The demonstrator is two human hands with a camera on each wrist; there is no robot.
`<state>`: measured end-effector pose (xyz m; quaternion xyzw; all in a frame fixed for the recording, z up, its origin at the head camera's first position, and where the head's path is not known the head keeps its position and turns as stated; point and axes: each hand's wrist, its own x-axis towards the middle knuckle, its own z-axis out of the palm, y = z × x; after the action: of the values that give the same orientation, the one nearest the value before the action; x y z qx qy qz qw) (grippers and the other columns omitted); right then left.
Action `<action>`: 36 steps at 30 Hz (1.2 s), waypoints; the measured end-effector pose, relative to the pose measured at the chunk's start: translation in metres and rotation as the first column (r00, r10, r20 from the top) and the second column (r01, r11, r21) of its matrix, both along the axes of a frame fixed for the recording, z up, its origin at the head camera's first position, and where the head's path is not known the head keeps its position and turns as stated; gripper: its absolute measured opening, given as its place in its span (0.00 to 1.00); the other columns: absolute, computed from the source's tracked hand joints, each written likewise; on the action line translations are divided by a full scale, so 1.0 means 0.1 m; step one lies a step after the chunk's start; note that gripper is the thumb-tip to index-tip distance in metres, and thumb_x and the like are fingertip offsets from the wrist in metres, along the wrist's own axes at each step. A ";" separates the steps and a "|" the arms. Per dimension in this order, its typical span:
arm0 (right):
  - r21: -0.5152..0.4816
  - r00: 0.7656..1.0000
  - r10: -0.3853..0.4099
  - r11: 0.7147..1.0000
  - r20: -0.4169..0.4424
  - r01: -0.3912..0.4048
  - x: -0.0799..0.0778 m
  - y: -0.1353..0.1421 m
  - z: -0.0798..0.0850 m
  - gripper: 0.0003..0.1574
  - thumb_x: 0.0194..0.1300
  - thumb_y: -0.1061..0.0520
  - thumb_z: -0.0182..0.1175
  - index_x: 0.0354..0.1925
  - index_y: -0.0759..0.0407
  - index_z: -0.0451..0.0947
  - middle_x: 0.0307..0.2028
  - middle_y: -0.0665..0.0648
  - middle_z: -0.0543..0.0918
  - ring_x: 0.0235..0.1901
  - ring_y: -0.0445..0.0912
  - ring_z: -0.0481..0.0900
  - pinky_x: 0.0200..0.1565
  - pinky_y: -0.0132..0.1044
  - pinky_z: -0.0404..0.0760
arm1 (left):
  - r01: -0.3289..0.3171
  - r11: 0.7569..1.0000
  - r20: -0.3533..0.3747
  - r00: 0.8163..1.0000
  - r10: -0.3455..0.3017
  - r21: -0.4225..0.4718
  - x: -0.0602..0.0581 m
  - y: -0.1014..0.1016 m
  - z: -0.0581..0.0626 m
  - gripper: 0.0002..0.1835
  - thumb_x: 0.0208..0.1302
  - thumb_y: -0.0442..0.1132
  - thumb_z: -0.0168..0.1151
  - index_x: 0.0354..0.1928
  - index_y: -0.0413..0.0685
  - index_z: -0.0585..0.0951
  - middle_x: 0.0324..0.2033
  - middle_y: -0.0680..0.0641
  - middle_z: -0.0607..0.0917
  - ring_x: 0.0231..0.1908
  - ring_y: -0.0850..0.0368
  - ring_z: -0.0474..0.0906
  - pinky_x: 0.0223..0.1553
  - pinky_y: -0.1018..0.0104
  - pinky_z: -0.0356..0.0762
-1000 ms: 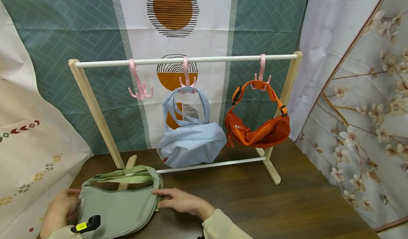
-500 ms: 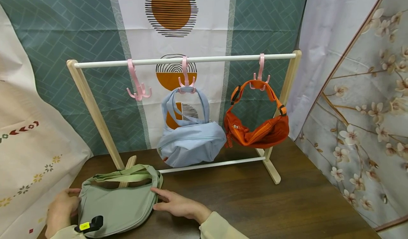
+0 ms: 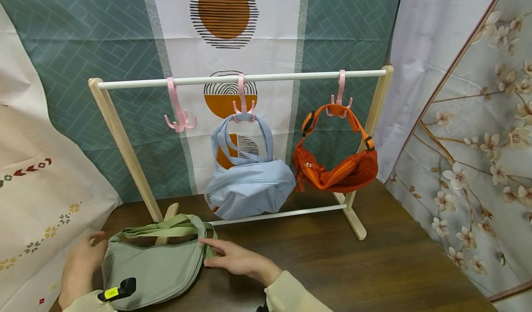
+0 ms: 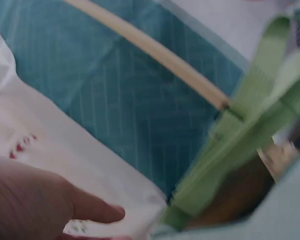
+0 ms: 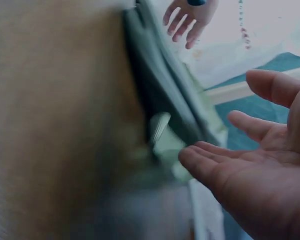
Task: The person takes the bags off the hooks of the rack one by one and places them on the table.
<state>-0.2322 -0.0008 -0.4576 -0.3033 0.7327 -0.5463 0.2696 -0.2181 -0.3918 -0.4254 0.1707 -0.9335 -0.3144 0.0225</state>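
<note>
A sage-green shoulder bag (image 3: 154, 268) lies on the table at the front left, its strap (image 3: 174, 228) looped toward the rack. Beside its left edge is my left hand (image 3: 83, 261), fingers loose and holding nothing; in the left wrist view a gap shows between that hand (image 4: 45, 205) and the bag. At the bag's right edge my right hand (image 3: 243, 261) has its fingers extended. In the right wrist view the fingertips of this hand (image 5: 260, 155) are at the bag's end (image 5: 165, 80); whether they touch it I cannot tell.
A rack with a white top rail (image 3: 274, 77) stands behind. Pink hooks hang from it: the left hook (image 3: 179, 113) is bare, a light-blue bag (image 3: 251, 187) hangs in the middle, an orange bag (image 3: 336, 168) at the right. The brown table (image 3: 332, 266) extends rightward.
My left hand has come slightly away from the bag's left edge. My right hand has shifted only slightly at the other end. The bag stays in nearly the same place.
</note>
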 end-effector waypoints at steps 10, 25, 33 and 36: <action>0.040 0.981 0.117 0.993 -0.157 -0.112 -0.01 0.27 0.47 0.34 0.80 0.49 0.55 0.79 0.47 0.64 0.75 0.48 0.66 0.74 0.45 0.64 0.70 0.38 0.67 | 0.159 0.987 -0.266 0.952 -0.153 0.000 -0.03 0.37 0.35 0.26 0.85 0.45 0.41 0.72 0.33 0.66 0.61 0.18 0.72 0.55 0.22 0.74 0.45 0.38 0.75; 0.069 0.925 0.145 0.989 -0.351 -0.129 0.01 1.03 1.07 0.30 0.82 0.47 0.53 0.77 0.44 0.66 0.72 0.43 0.69 0.71 0.41 0.66 0.71 0.47 0.66 | 0.506 0.838 -0.591 0.746 -0.307 0.203 -0.01 1.15 0.70 0.20 0.83 0.41 0.51 0.69 0.41 0.74 0.49 0.54 0.84 0.45 0.67 0.82 0.46 0.77 0.80; 0.033 0.932 0.037 0.999 -0.360 -0.027 0.05 1.37 1.21 0.31 0.81 0.48 0.54 0.77 0.47 0.66 0.72 0.45 0.69 0.68 0.46 0.71 0.67 0.49 0.71 | 0.623 0.739 -0.619 0.692 -0.370 0.255 -0.01 1.44 0.80 0.18 0.83 0.40 0.52 0.67 0.42 0.75 0.48 0.55 0.84 0.47 0.63 0.83 0.48 0.74 0.80; 0.005 0.924 0.001 1.000 -0.383 0.001 0.05 1.46 1.25 0.30 0.82 0.51 0.54 0.77 0.50 0.67 0.73 0.49 0.70 0.67 0.47 0.73 0.67 0.50 0.71 | 0.628 0.738 -0.630 0.683 -0.369 0.249 -0.02 1.49 0.82 0.17 0.83 0.39 0.52 0.65 0.40 0.76 0.47 0.54 0.84 0.47 0.63 0.83 0.48 0.74 0.81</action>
<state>-0.2270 0.1452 -0.3331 -0.4034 0.7725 -0.4749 0.1222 -0.2198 -0.2427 -0.3430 -0.1938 -0.7987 -0.5477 0.1563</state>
